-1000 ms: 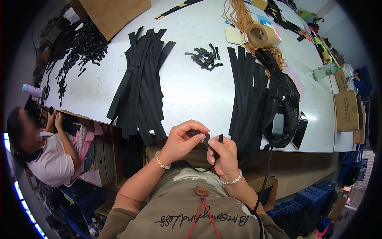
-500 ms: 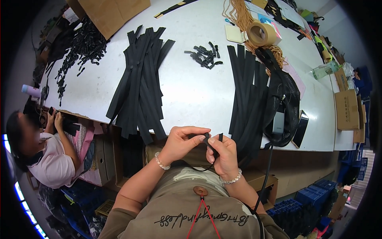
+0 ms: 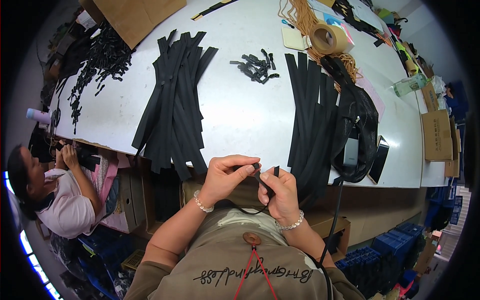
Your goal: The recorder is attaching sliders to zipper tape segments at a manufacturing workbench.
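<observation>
Two hands meet just below the near edge of the white tabletop (image 3: pixel 240 115), in front of the person's chest. The left hand (image 3: pixel 226 175) has its fingers (image 3: pixel 242 171) curled closed, thumb against forefinger, pinching a small black zipper slider (image 3: pixel 256 167). The right hand (image 3: pixel 280 192) is touching it from the other side; its fingers are also closed, grasping a black zipper strip (image 3: pixel 272 177), whose short end stands up above the knuckles while a thin part hangs in a loop (image 3: pixel 250 210) under both hands. Both wrists wear a pearl bracelet.

On the tabletop, a fan of black zipper strips (image 3: pixel 172 105) lies at the left and another bundle (image 3: pixel 312 115) at the right, with a small heap of black sliders (image 3: pixel 256 66) between them, farther away. A roll of brown tape (image 3: pixel 327 39) sits beyond the right bundle. Another person (image 3: pixel 55 195) sits at the left end of the tabletop.
</observation>
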